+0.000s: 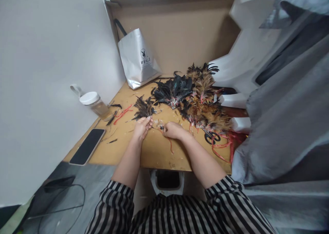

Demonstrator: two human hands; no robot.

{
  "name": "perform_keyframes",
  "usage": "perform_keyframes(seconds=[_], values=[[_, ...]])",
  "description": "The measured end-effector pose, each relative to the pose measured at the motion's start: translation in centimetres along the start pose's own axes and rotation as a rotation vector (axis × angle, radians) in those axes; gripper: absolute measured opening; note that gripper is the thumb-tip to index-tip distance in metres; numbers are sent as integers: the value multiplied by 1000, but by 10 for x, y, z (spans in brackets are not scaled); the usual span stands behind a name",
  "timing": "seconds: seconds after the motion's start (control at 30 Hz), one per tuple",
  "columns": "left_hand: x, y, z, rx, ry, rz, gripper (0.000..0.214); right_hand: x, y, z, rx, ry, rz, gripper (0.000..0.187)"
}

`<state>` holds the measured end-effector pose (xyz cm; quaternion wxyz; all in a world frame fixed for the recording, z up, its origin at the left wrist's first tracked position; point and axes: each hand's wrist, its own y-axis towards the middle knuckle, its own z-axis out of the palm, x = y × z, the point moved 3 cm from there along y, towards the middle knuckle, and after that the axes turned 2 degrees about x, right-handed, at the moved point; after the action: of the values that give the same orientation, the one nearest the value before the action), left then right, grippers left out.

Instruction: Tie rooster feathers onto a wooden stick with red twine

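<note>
My left hand (143, 127) is closed around the base of a small bunch of brown-black feathers (144, 106), whose tips fan out away from me. A short way to its right my right hand (172, 130) makes a fist, pinching a thin red plastic string (170, 145) whose end trails over the tabletop. Beyond my hands lie a large bundle of black feathers (173, 90) and several tied brown bundles (203, 115). Black-handled scissors (212, 137) rest at the right, partly under the feathers.
A wooden table (159, 158) carries a silver bag (137, 61), a lidded jar (96, 105) and a phone (87, 146) along its left side. Loose red strips (122, 114) lie near the jar. More red string (231, 145) and grey cloth (285, 107) border the right.
</note>
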<state>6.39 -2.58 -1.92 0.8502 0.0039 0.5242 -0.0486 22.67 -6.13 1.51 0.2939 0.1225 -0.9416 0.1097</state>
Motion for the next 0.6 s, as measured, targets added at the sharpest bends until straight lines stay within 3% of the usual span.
perform_keyframes(seconds=[0.07, 0.17, 0.33, 0.43, 0.6], values=[[0, -1, 1, 1, -29, -22, 24, -3, 3, 3, 25, 137, -33, 18], [-1, -2, 1, 11, -97, -62, 22, -9, 9, 2, 26, 545, -81, 17], [0, -5, 6, 90, -138, -129, 15, -16, 16, 0, 5, 1125, -2, 27], [3, -8, 10, 151, -81, -159, 15, -17, 20, 5, -25, 1206, 25, 28], [7, -9, 13, 196, -2, -175, 23, -16, 23, 13, -66, 1122, 15, 30]])
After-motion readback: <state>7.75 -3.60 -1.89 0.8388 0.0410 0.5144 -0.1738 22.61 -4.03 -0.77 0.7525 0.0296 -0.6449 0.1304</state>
